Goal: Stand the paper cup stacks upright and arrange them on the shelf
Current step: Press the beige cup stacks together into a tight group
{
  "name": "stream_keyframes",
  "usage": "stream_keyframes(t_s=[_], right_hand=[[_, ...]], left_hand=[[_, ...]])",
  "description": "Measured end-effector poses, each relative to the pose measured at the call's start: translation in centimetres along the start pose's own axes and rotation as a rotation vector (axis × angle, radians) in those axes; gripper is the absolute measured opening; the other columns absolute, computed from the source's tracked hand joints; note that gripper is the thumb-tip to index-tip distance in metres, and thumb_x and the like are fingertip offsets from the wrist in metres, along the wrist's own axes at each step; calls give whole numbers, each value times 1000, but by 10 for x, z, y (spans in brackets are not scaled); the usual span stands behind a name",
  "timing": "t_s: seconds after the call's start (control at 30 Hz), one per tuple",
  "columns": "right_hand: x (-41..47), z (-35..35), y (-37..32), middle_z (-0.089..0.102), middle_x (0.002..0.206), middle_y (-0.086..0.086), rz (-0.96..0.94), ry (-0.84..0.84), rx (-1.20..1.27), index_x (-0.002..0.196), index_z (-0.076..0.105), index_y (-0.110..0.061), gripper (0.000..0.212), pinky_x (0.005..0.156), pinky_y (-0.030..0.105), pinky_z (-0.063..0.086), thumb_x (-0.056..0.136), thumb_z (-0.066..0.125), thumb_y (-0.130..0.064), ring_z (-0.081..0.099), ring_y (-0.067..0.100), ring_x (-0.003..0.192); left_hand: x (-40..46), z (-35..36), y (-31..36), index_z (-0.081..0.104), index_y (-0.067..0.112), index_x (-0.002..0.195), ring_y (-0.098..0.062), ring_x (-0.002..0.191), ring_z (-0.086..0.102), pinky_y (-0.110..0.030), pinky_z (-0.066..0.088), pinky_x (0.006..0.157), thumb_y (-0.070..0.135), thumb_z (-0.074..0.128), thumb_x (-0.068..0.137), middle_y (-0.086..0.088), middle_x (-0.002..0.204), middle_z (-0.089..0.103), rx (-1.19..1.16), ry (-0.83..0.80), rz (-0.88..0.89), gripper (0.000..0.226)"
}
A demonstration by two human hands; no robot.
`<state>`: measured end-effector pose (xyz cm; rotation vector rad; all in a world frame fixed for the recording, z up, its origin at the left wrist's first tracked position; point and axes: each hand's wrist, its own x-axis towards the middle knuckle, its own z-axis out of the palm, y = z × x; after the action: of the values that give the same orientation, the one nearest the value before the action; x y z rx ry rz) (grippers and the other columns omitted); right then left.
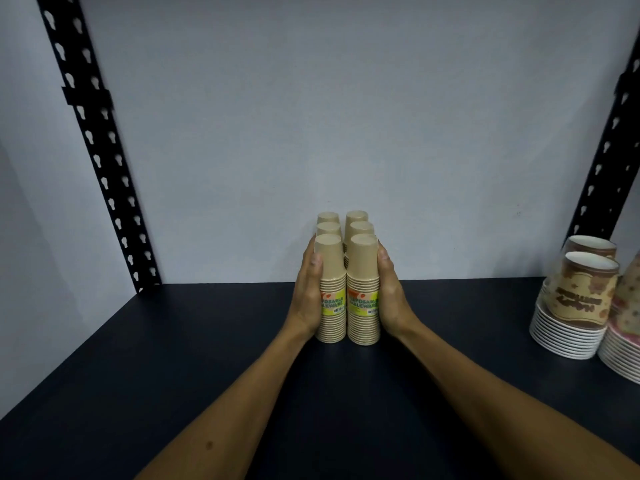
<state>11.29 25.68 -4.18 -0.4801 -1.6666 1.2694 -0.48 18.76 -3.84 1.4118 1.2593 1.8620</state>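
Several tan paper cup stacks (346, 271) stand upright, bottoms up, in two tight rows on the dark shelf (173, 358). The two front stacks carry yellow-green labels. My left hand (306, 299) presses flat against the left side of the front left stack (330, 289), thumb on its front. On the other side, my right hand (391, 296) presses flat against the front right stack (363, 289). The rear stacks are mostly hidden behind the front ones.
At the far right, printed paper bowls (585, 292) sit on piles of white plates (568, 337). Black perforated uprights (100, 150) rise at the left and right (609, 143). A pale wall closes the back of the shelf.
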Motion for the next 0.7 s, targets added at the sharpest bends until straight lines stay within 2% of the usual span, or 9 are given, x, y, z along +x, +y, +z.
stream_keyframes(t_s=[0.27,0.6,0.7], right_hand=[[1,1,-1,46,146,4,-6,-11,7,146,37,-29,68,113,55,31,92,29,-71,42,22,137],[-3,3,-5,48,142,12,-9,-21,23,144,40,-22,70,110,59,33,92,32,-70,44,30,134],[-8,4,-6,48,144,9,5,-29,11,144,39,-27,68,110,59,32,93,31,-70,43,29,136]], left_hand=[[3,0,-2,42,14,143,-28,127,54,-57,40,107,74,40,86,-12,137,55,0,7,-29,84],[-7,1,5,44,11,141,-31,124,56,-59,42,104,74,41,85,-14,134,57,12,25,-17,85],[-13,1,8,45,12,141,-31,123,56,-59,42,103,75,41,85,-14,133,58,16,38,-24,85]])
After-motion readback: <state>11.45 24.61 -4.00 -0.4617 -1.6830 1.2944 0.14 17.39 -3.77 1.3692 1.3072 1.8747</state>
